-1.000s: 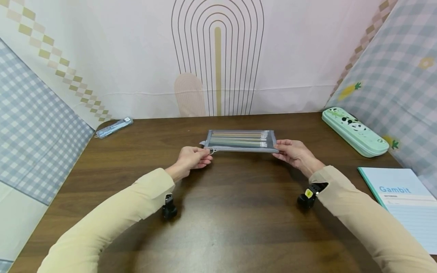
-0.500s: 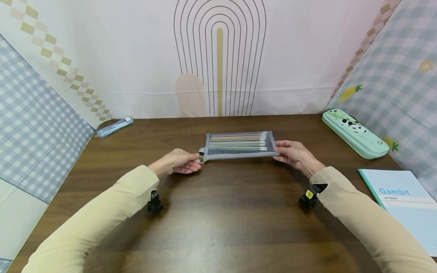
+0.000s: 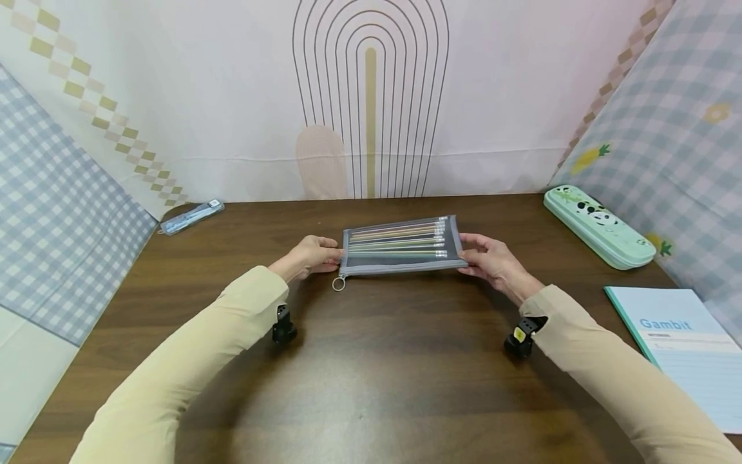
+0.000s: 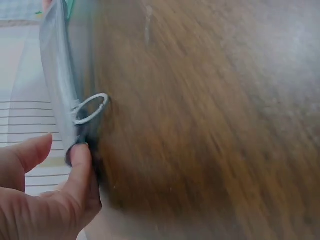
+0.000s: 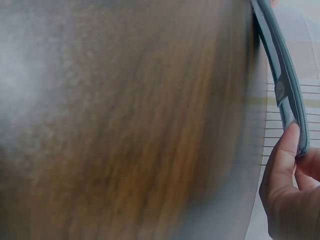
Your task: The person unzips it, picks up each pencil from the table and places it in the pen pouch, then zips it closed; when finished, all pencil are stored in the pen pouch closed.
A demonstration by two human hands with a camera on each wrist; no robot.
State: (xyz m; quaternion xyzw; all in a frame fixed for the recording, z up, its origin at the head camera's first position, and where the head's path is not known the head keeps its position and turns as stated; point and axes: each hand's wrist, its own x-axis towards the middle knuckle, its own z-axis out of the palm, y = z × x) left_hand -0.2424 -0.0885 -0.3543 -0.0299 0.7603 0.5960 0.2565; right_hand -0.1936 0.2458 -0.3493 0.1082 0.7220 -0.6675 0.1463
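A see-through mesh zip pencil pouch [image 3: 400,263] with grey edging holds several pencils [image 3: 400,237], their eraser ends to the right. My right hand [image 3: 493,263] pinches its lower right corner between thumb and fingers, also visible in the right wrist view. At the pouch's left edge is my left hand [image 3: 312,256]. In the left wrist view a finger [image 4: 81,162] touches the pouch's corner, while the thumb [image 4: 36,150] stands apart from it. The zipper's pull ring [image 3: 339,283] hangs free below the left corner. The pouch is tilted, with its zip edge toward me.
A mint-green panda pencil case [image 3: 599,227] lies at the back right, with a notebook [image 3: 672,322] nearer me. A slim blue packet [image 3: 191,217] lies at the back left of the brown table [image 3: 371,361]. Patterned cloth [image 3: 243,96] hangs behind.
My left hand moved left with the zipper ring, let it go, then shifted up to the pouch's left edge. The pouch's face has turned more toward me; my right hand keeps its corner.
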